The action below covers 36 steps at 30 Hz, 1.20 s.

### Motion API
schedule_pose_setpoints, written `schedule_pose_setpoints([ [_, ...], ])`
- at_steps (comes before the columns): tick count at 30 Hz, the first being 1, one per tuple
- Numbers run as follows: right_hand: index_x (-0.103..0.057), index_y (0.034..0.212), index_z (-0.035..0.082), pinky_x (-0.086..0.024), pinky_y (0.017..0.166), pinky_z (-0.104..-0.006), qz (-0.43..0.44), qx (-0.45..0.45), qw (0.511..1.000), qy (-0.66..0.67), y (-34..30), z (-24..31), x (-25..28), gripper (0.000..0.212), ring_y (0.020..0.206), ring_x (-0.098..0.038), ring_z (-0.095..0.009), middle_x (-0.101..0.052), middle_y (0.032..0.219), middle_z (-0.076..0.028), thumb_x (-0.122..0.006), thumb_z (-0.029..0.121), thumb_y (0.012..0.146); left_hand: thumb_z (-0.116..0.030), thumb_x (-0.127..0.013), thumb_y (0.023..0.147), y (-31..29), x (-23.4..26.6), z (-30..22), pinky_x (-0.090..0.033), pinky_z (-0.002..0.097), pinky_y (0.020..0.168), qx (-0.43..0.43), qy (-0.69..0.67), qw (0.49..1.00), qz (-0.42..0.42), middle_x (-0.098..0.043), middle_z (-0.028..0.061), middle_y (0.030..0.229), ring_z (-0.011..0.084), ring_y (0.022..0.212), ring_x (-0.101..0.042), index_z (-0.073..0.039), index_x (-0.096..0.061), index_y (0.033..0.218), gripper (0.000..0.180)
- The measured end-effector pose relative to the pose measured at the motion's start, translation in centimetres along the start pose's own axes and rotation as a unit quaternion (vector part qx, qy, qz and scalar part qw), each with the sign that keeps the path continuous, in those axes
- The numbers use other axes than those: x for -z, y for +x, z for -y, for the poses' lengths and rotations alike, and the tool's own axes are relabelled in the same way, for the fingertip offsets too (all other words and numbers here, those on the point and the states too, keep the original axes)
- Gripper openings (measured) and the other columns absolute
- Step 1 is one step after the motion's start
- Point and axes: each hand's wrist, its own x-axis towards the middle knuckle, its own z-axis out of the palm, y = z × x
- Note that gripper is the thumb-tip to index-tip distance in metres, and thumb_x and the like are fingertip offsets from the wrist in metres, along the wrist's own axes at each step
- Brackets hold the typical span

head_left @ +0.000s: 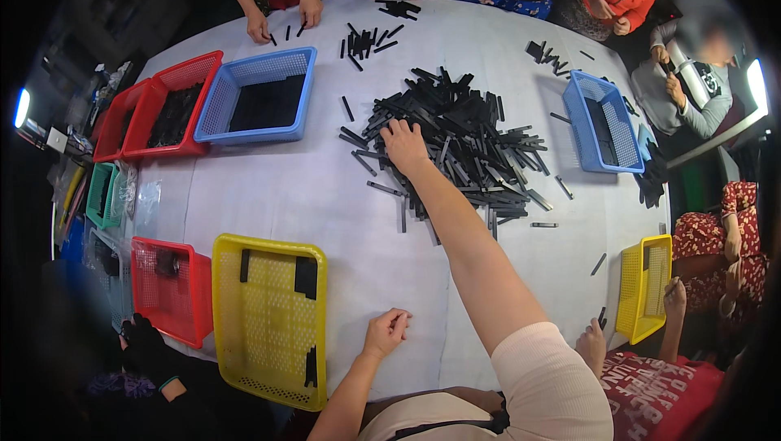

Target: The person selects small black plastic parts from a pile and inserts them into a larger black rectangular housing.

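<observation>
A large heap of flat black strips [464, 132] lies in the middle of the white-covered table [268, 189]. My right arm stretches across to the heap's left edge, and there my right hand [404, 146] rests palm down on the strips with its fingers apart. No strip shows in its grip. Near the table's front edge, my left hand [388, 333] hovers with fingers curled together; nothing sticks out of it. Left of that hand stands a yellow basket [317, 311] with a few black strips along its sides.
Red baskets [207, 83] and a blue basket [305, 99] stand far left, a red basket [195, 299] near left. At right are a blue basket [573, 107] and a yellow basket [626, 294]. Several people sit around the table, some handling strips; a person's hand [592, 343] is near my right.
</observation>
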Motion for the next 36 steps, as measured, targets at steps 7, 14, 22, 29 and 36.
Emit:
schedule_pose_setpoints([
  [7,-0.056,0.090,0.011,-0.039,0.079,-0.0346,-0.015,0.119,0.993,0.001,-0.7,-1.0,1.6,0.014,0.095,-0.045,-0.019,-0.047,0.094,-0.004,-0.047,0.016,0.079,-0.013,-0.050,0.085,-0.4,0.2,-0.2,-0.044,0.0213,0.044,-0.001,0.011,1.000,-0.011,-0.058,0.0055,0.062,0.0088,0.047,-0.054,-0.003,-0.060,0.084,0.014],
  [14,-0.053,0.090,0.006,-0.043,0.076,-0.0289,-0.096,0.164,0.978,0.087,-3.1,-1.2,5.3,0.017,0.092,-0.047,-0.021,-0.048,0.093,-0.006,-0.049,0.009,0.074,-0.013,-0.050,0.086,-0.5,0.3,-0.2,-0.043,0.0211,0.043,-0.003,0.025,1.000,-0.010,-0.057,0.0046,0.061,0.0081,0.047,-0.053,-0.002,-0.060,0.084,0.015],
  [22,-0.055,0.099,0.000,-0.044,0.075,-0.0383,0.105,-0.257,0.875,0.397,-24.3,2.7,11.3,0.024,0.087,-0.054,-0.034,-0.055,0.092,-0.017,-0.056,0.007,0.076,-0.014,-0.049,0.086,-0.1,0.0,0.8,-0.041,0.0206,0.040,0.000,-0.024,1.000,-0.001,-0.055,0.0038,0.060,0.0076,0.045,-0.052,-0.001,-0.059,0.084,0.016],
  [29,-0.060,0.097,0.001,-0.046,0.068,-0.0361,-0.045,-0.361,0.904,0.224,-33.2,1.5,12.7,0.023,0.074,-0.059,-0.029,-0.061,0.079,-0.014,-0.057,0.013,0.078,-0.019,-0.045,0.089,0.7,-0.4,0.3,-0.040,0.0211,0.035,-0.013,-0.040,0.999,-0.001,-0.053,0.0048,0.060,0.0097,0.042,-0.053,-0.001,-0.057,0.083,0.022],
  [36,-0.062,0.077,0.004,-0.045,0.058,-0.0376,0.093,-0.493,0.829,0.246,-37.7,-0.2,15.3,0.027,0.057,-0.057,-0.030,-0.059,0.059,-0.010,-0.053,0.029,0.082,-0.034,-0.034,0.093,0.0,0.3,0.8,-0.041,0.0232,0.039,0.056,-0.074,0.996,-0.002,-0.047,0.0037,0.052,0.0143,0.041,-0.052,-0.001,-0.053,0.077,0.042],
])
